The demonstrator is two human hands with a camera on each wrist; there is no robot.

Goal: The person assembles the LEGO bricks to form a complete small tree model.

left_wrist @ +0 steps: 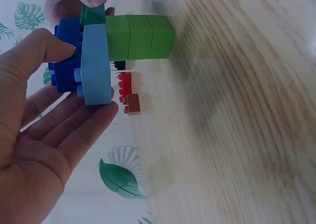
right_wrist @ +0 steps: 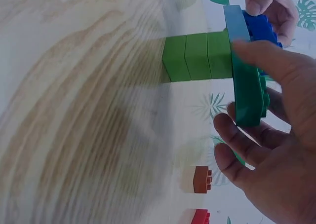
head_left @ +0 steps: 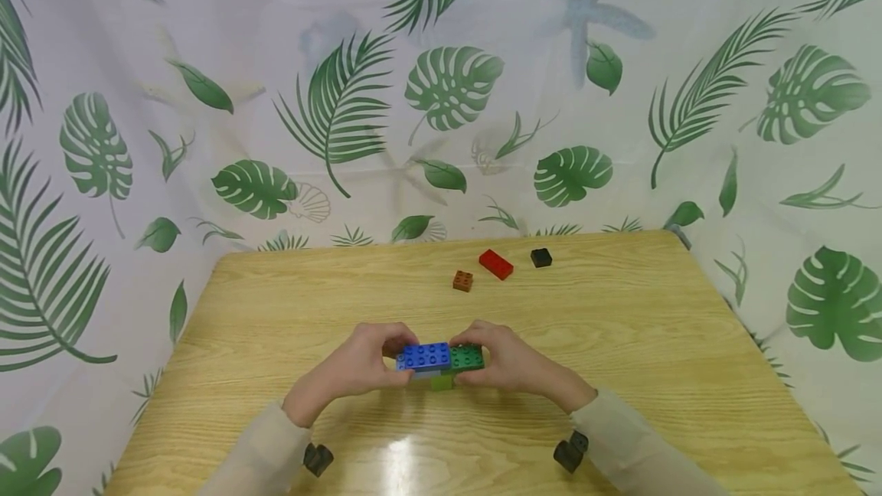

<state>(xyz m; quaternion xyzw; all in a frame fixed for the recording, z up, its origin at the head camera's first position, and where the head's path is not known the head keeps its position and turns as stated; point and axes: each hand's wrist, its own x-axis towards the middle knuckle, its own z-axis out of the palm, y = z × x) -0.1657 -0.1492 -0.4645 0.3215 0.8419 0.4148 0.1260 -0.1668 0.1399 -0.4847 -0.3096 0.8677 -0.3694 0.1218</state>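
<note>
Left grip [head_left: 351, 366] is closed on the blue brick [head_left: 427, 356], with the thumb on its near side and fingers on the far side. Right grip [head_left: 513, 362] is closed too, holding the green brick [head_left: 467, 358] in the same way. The blue brick is up on top, lying over the light blue brick [left_wrist: 96, 71] and part of the green one. Under those two are three lime bricks [left_wrist: 140, 36], piled up like a post over the bench [head_left: 586, 312].

I think the step now is putting the blue brick on tight. It's hard to see between the fingers, so I can't tell if it is all the way down. The next move calls for an even push down on the blue brick, with the right grip keeping the green side from tipping.

Farther back on the bench lie a brown brick [head_left: 463, 281], a red brick [head_left: 496, 265] and a black brick [head_left: 541, 257], with no hand touching them
</note>
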